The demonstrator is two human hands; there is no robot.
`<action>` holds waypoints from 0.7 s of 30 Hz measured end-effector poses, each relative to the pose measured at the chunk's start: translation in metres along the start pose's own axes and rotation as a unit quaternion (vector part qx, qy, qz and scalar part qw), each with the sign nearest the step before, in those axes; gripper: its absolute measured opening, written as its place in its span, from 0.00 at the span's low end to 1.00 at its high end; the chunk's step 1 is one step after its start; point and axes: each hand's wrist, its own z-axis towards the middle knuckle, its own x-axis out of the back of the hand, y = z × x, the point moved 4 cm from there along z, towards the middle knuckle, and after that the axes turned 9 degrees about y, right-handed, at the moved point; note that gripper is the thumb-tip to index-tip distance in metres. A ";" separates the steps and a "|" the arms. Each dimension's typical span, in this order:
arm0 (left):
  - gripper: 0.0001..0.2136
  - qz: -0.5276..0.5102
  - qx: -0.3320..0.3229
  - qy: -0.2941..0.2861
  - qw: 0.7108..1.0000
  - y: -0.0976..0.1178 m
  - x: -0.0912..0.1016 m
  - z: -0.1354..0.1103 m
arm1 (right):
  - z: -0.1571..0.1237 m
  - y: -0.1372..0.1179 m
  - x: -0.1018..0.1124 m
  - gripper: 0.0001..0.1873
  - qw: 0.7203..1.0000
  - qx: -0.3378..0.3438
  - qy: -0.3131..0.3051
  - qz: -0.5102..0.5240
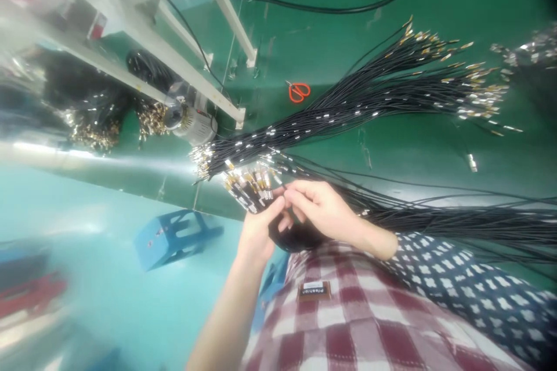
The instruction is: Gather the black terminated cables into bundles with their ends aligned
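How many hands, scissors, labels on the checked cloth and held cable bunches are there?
Bare hands, left and right: 2
Red-handled scissors: 1
Brown rectangular label on maroon-and-white checked cloth: 1
Held metal-tipped black cable bundle: 1
Total: 5

i get a bright view, white glare streaking the left of the table (313, 40), pale reflections on the floor (108, 214), blurred stretching along the left, the top right corner black

Curved bundle of black cables (299, 237), silver-and-gold tips (250, 182) clustered together.
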 end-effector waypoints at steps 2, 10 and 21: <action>0.12 -0.011 0.019 -0.001 1.000 0.000 0.000 -0.001 | 0.002 0.002 -0.008 0.20 0.996 -0.040 -0.037 0.066; 0.09 -0.013 0.066 0.006 0.998 -0.005 0.003 -0.004 | -0.007 0.020 -0.004 0.19 0.980 -0.118 -0.076 0.140; 0.11 -0.038 0.052 0.027 0.998 -0.010 0.020 0.000 | 0.056 0.124 0.038 0.07 0.884 -0.085 0.019 -0.459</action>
